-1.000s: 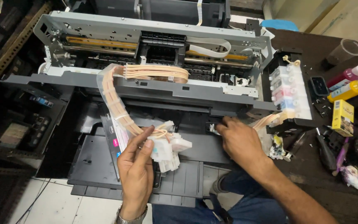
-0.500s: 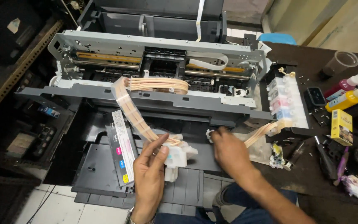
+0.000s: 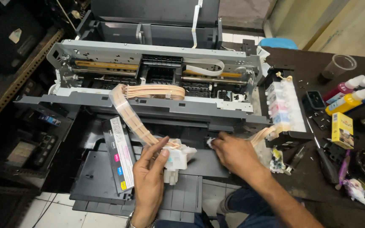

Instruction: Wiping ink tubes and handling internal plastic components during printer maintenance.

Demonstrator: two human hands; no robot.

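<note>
One opened printer (image 3: 157, 80) fills the middle of the view, its grey frame bare and its front tray (image 3: 106, 185) folded down. Right of it, a dark desk (image 3: 309, 181) carries an ink tank block (image 3: 284, 105) and coloured ink bottles (image 3: 349, 99). A band of ink tubes (image 3: 136, 120) runs down to a white cartridge unit (image 3: 177, 158), which the left hand (image 3: 148, 177) grips over the tray. The right hand (image 3: 233, 152) pinches a small white scrap (image 3: 210, 142) just beside it.

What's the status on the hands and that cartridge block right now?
Left hand grips white cartridge block. Right hand pinches small white scrap. Tube ribbon trails to open printer.
</note>
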